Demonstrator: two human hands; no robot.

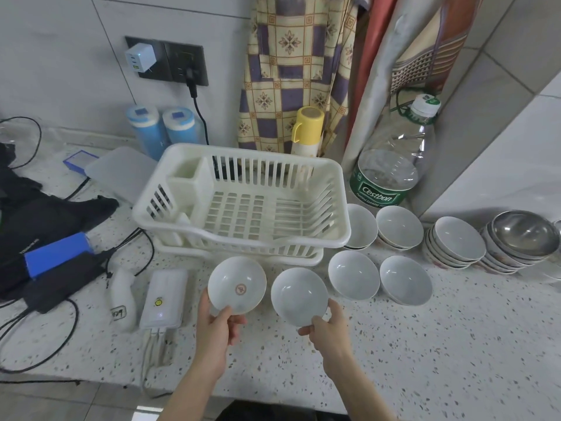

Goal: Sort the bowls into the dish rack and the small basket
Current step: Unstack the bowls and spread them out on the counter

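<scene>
My left hand [217,326] grips the near rim of a small white bowl with a red mark inside [237,284], tilted up off the counter. A plain white bowl [299,296] is pinched at its near rim by my right hand [329,328]. Both bowls are just in front of the white dish rack [243,205], which holds no bowls. Two more white bowls [353,275] [405,284] sit on the counter to the right. Behind them stand short stacks of bowls [399,226] [455,244], and a steel bowl [523,233] tops the far right stack.
A large clear water bottle [394,165] and a yellow flask [308,132] stand behind the rack. Left of it lie a white power bank [164,296], a blue box [57,253], black cables and a translucent lid [121,171]. The speckled counter's front edge runs below my wrists.
</scene>
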